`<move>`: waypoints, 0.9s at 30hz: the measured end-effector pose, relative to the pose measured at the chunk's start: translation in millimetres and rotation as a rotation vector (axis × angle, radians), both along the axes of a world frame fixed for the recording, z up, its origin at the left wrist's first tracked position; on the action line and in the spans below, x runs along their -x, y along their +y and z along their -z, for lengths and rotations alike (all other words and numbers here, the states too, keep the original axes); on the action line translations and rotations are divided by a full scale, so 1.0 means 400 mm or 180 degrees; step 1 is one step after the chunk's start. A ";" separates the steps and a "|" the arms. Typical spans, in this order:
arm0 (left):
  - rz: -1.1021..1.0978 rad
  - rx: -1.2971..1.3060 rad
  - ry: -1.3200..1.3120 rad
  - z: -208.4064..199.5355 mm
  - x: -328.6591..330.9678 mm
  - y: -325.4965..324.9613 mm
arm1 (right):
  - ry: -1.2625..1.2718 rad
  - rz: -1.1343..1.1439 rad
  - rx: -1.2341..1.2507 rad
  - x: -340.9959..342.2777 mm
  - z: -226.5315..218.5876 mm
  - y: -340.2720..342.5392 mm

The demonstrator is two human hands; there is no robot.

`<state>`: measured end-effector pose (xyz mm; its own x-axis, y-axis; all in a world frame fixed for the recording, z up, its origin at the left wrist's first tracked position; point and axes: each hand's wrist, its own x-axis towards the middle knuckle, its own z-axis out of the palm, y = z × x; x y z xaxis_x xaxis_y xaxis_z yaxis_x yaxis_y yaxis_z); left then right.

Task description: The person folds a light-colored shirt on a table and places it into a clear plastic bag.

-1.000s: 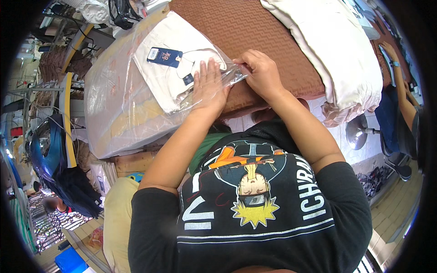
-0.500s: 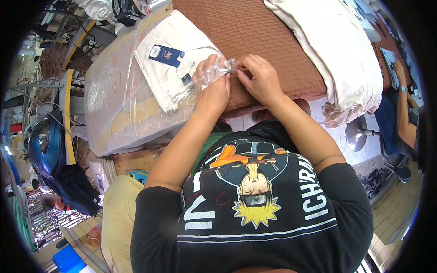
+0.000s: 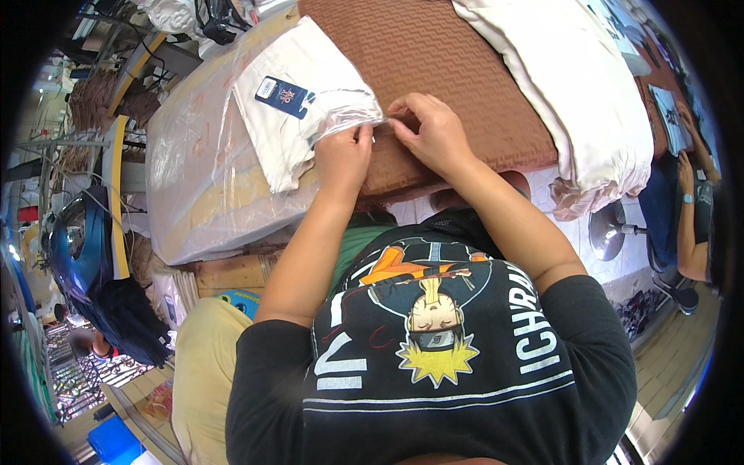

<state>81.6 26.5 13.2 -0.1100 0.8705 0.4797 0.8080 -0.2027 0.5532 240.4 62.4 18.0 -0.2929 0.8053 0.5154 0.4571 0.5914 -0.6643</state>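
Note:
A folded cream garment (image 3: 271, 143) lies on the plastic-wrapped stack, with a dark blue hang tag (image 3: 280, 96) on top. Beside its right corner, clear plastic film (image 3: 353, 118) bunches up and catches the light. My left hand (image 3: 342, 163) is closed, pinching the film between thumb and fingers. Just to the right, my right hand (image 3: 434, 133) has thumb and forefinger brought together at the film's edge. What lies between those fingertips is too small to make out.
Brown patterned cloth (image 3: 465, 70) covers the table. White folded fabric (image 3: 542, 70) hangs over its right side. Large plastic wrapping (image 3: 190, 163) spreads on the left. A round metal stand base (image 3: 607, 232) is at the right, near another person's arm (image 3: 687, 225).
My left hand has shifted slightly left and down, now gripping the film lower. The film no longer covers its fingers. My right hand has moved a little left.

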 end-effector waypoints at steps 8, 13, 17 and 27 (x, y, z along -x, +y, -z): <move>-0.0016 -0.0113 0.0479 0.029 0.021 -0.055 | -0.0522 -0.0065 -0.0205 0.050 0.032 0.010; 0.0750 0.0435 0.0546 -0.004 0.011 -0.205 | -0.0417 -0.0067 -0.0068 0.045 0.035 0.013; 0.0310 -0.0227 0.0829 -0.070 0.100 -0.273 | -0.0479 -0.0083 0.0044 0.048 0.022 0.007; 0.1012 0.0212 -0.0077 -0.076 0.095 -0.236 | -0.0065 0.1019 0.0603 -0.102 -0.050 0.171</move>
<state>43.5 -68.0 43.5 0.1618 0.8924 0.4211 0.6964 -0.4056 0.5920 281.3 130.7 38.1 -0.0195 0.9384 0.3450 0.6132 0.2838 -0.7372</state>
